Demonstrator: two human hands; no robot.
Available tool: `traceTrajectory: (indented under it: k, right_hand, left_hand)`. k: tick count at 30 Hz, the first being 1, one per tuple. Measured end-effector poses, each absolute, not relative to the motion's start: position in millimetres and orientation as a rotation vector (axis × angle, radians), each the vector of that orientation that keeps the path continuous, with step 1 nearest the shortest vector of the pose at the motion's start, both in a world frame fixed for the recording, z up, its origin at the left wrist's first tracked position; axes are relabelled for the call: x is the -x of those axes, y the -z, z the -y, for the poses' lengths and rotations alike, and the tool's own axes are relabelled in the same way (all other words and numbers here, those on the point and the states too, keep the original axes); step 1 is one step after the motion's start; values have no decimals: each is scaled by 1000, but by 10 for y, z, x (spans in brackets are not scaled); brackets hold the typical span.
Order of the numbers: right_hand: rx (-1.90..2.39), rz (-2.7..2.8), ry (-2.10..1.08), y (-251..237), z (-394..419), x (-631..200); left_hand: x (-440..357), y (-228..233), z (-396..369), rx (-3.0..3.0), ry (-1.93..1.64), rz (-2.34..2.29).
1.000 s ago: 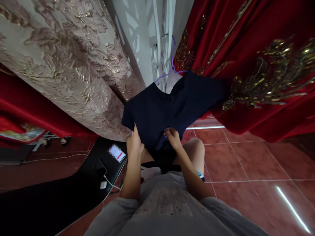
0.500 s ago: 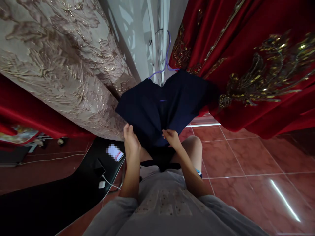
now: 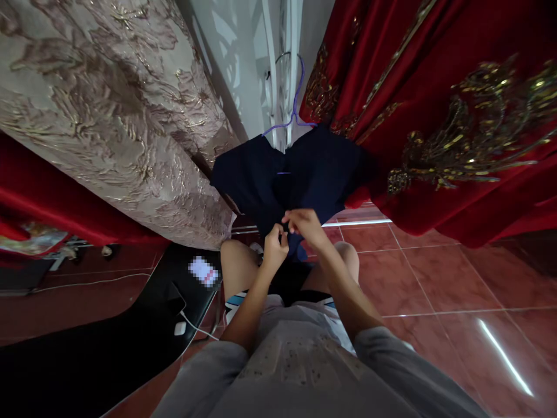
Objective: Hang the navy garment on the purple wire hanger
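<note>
Between the beige brocade drape (image 3: 108, 116) and the red gold-embroidered drape (image 3: 435, 145), spread wide with its lower edge drawn toward the lap: the navy garment (image 3: 317, 168), hung on a thin purple hanger (image 3: 296, 98) hooked to the white grille (image 3: 270, 69). Probably best to hold the cloth lightly taut and pull straight down rather than sideways, so as not to tip the hanger off its hook or drag a sleeve against the red drape. Left hand (image 3: 275, 248) and right hand (image 3: 305, 223) both clenched and touching, each grip pinching the bunched hem just above the knees; better a small fold than a fistful.
</note>
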State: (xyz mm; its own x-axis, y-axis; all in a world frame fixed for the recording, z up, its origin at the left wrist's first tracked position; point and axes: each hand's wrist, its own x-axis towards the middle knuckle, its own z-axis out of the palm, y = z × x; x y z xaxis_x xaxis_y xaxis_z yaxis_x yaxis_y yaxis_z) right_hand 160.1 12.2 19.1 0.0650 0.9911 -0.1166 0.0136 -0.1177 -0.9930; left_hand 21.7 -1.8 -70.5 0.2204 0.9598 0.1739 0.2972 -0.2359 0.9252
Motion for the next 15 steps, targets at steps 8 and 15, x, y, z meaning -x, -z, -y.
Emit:
traceTrajectory:
  k: [8, 15]
  right_hand:
    - [1030, 1099, -970, -1278, -504, -1690]
    - [1019, 1144, -947, -1189, -278, -1746]
  left_hand:
    - [-330, 517, -319, -1848, -1030, -1081]
    - [-276, -913, -606, -2182, -1548, -801]
